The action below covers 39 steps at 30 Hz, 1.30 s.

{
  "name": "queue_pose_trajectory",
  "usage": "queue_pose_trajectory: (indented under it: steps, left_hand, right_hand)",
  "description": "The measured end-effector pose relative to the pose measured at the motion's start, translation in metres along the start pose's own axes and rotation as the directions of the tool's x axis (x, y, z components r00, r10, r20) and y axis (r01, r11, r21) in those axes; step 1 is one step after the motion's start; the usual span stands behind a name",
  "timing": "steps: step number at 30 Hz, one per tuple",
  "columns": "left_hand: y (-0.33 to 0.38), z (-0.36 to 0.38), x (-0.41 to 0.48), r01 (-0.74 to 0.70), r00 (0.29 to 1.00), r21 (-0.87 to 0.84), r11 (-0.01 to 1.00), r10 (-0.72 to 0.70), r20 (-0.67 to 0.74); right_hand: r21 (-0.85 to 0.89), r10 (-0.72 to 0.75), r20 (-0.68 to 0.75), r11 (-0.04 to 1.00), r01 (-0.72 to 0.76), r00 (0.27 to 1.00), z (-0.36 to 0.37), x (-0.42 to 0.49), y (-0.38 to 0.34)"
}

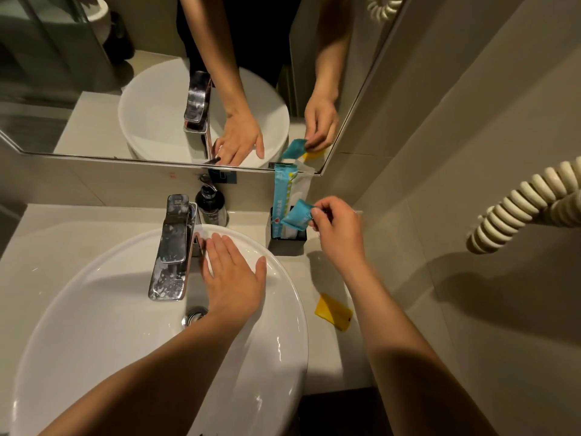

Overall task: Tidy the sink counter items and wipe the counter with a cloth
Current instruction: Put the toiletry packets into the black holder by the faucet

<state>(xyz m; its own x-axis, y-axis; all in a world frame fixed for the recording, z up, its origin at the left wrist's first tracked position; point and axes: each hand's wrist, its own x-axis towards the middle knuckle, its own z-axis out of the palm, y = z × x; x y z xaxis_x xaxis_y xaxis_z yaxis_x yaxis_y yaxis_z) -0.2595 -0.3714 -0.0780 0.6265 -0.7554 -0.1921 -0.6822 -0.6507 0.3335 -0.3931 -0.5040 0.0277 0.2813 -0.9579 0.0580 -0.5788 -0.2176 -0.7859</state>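
Note:
My right hand [338, 229] pinches a small blue packet [297, 214] just above a black holder box [287, 243] at the back right of the counter. The box holds a tall blue-and-white packet [283, 196] that stands upright. A yellow packet [334, 311] lies flat on the counter [323, 269] to the right of the basin, under my right forearm. My left hand [234, 272] rests flat and open on the rim of the white basin [125, 309], right beside the chrome tap [174, 247]. No cloth is in view.
A dark pump bottle [212, 204] stands against the wall behind the tap. A mirror [157, 73] runs above the counter and reflects both hands. A coiled cream cord [518, 202] hangs at the right wall. The drain [193, 316] sits mid-basin.

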Motion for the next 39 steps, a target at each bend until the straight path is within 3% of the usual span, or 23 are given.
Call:
queue_pose_trajectory:
  steps: [6,12,20,26,32,35,39]
  left_hand:
    - [0.001,0.000,0.000,0.000,1.000,-0.003,1.000,0.000,-0.001]
    - [0.001,-0.002,0.000,0.005,1.000,-0.006,1.000,-0.005,0.006]
    - [0.001,0.000,0.000,-0.004,1.000,0.014,1.000,0.005,-0.005]
    - [0.001,0.001,-0.001,-0.003,1.000,0.014,1.000,0.004,-0.005]
    - [0.001,0.002,-0.002,-0.002,1.000,0.017,1.000,0.002,0.022]
    - [0.001,0.002,-0.002,-0.005,1.000,0.020,1.000,0.004,0.024]
    - [0.001,0.002,-0.002,-0.006,1.000,0.010,1.000,0.005,0.027]
  right_hand:
    - [-0.416,-0.022,0.210,0.903,0.110,0.977,0.034,0.015,0.012]
    - [-0.544,0.071,0.244,0.836,0.076,0.967,0.053,0.025,0.025]
    - [-0.561,0.172,0.234,0.828,-0.012,0.957,0.065,0.040,0.028]
    - [-0.520,0.144,0.213,0.854,-0.012,0.966,0.062,0.034,0.030]
    - [-0.250,0.135,0.053,0.961,-0.117,0.990,0.014,-0.002,0.043]
    - [-0.256,0.256,0.039,0.937,-0.238,0.966,-0.013,-0.038,0.072]
    - [-0.389,0.500,0.180,0.827,-0.405,0.847,-0.020,-0.082,0.112]
